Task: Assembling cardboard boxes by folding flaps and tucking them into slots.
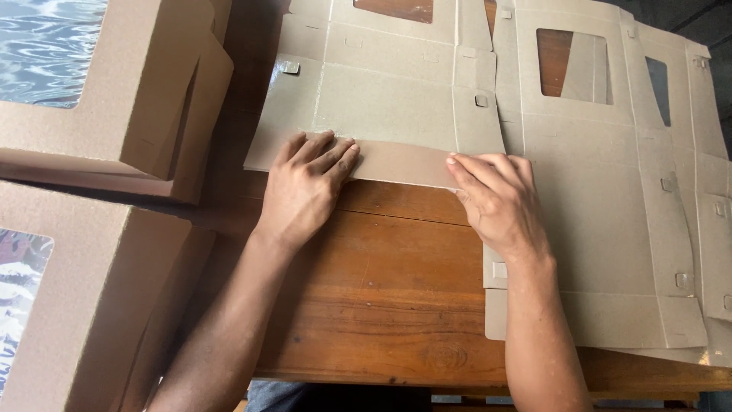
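Flat on a brown wooden desk [396, 305] — an unfolded grey cardboard box blank [381, 99], its near flap [396, 162] folded over toward the person. Pressed on that flap's left end, left hand [305, 187], fingers [328, 156] spread and flat, grip apart, clamped on nothing. At the flap's right end, right hand [499, 202], fingertips [465, 164] bearing down along the crease, likewise flat and not closed around anything. To the right, partly under the right wrist, a pile of further flat blanks [610, 214] with cut-out windows, overlapping one another. At far left, well apart from both hands, two assembled brown window boxes — upper box [122, 91] and lower box [91, 305], each with a clear film pane.
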